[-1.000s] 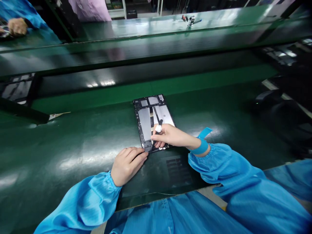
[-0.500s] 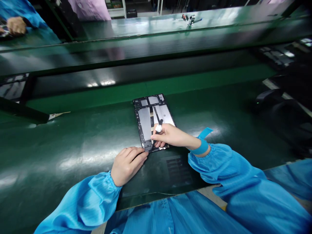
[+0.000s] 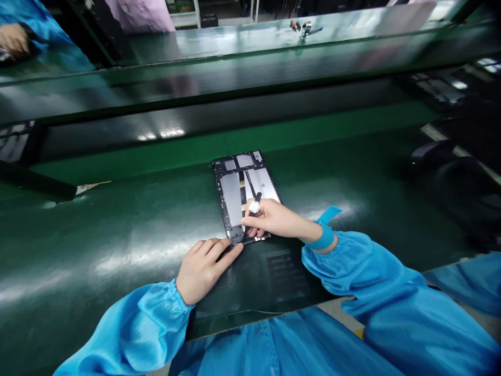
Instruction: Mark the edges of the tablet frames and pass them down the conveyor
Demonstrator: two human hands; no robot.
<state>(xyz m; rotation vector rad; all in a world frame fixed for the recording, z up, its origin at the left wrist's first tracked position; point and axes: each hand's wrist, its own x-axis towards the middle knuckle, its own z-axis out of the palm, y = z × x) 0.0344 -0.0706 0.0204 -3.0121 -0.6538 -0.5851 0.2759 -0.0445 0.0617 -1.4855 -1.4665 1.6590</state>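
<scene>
An opened tablet's black frame lies on the green belt, with silver metal plates and dark strips inside it. My right hand holds a black pen-shaped tool over the tablet's lower part, its tip near the bottom edge. A white band circles the tool or a finger at the grip. My left hand lies flat, its fingertips touching the tablet's lower left corner. Blue sleeves cover both arms.
A teal strap circles my right wrist. The green belt runs crosswise, with a raised rail behind it. A co-worker's hand in a blue sleeve is at far top left. Small metal tools lie on the far bench.
My left hand has shifted slightly, its fingers now reaching further right along the tablet's lower edge. The right hand and tool stay nearly still. The whole view has drifted slightly.
</scene>
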